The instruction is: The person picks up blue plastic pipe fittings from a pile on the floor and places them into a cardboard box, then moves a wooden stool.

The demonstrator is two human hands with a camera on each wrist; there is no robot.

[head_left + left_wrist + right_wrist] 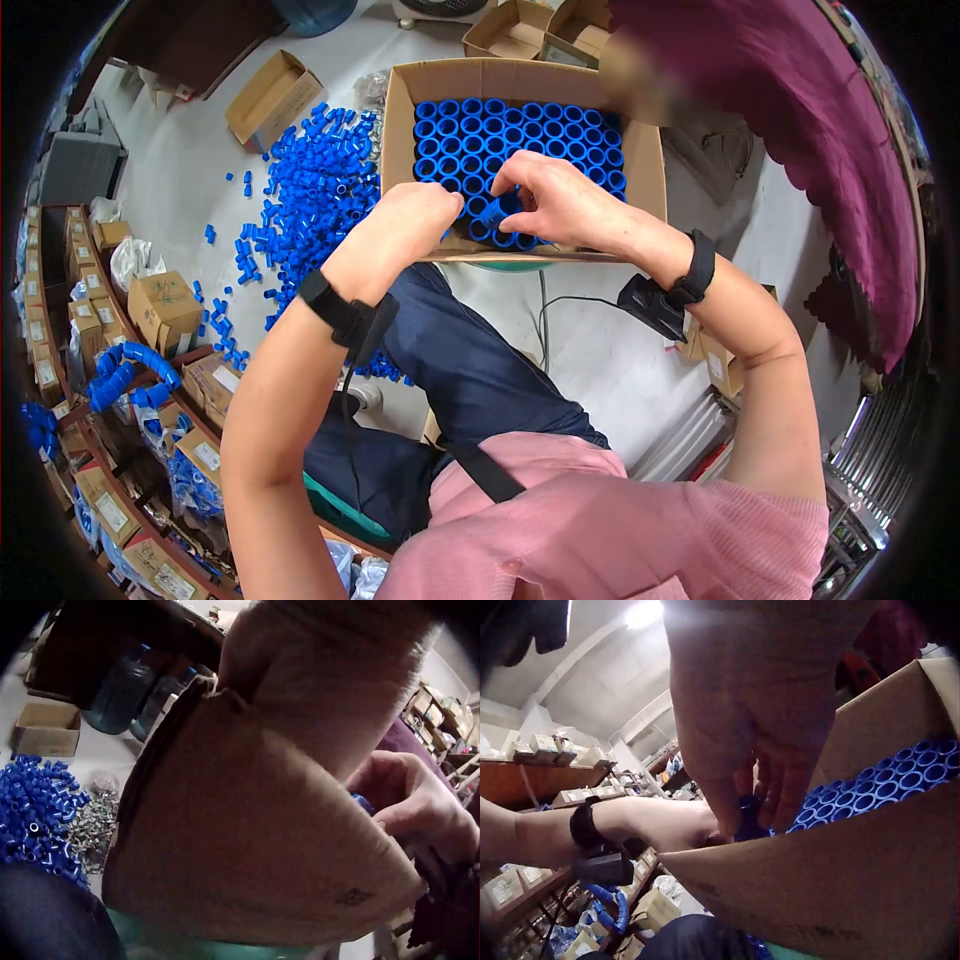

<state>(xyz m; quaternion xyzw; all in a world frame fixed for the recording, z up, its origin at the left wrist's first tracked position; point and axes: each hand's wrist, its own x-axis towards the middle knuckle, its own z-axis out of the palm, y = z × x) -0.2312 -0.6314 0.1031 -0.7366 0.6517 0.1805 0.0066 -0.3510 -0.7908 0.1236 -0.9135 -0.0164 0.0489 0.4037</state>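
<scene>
An open cardboard box holds rows of blue plastic pipe fittings standing on end, their round mouths facing up. Over the near rows, my right hand pinches one blue pipe fitting between thumb and fingers. The same fitting shows dark between the fingers in the right wrist view. My left hand is at the box's near left corner with its fingers bent inward. Its fingertips are hidden, and I cannot tell if it holds a fitting. In the left wrist view the box's wall covers most of that hand.
A big heap of loose blue fittings lies on the floor left of the box. Beside it stands an empty carton. Shelves with small boxes line the left side. A purple cloth hangs at the right.
</scene>
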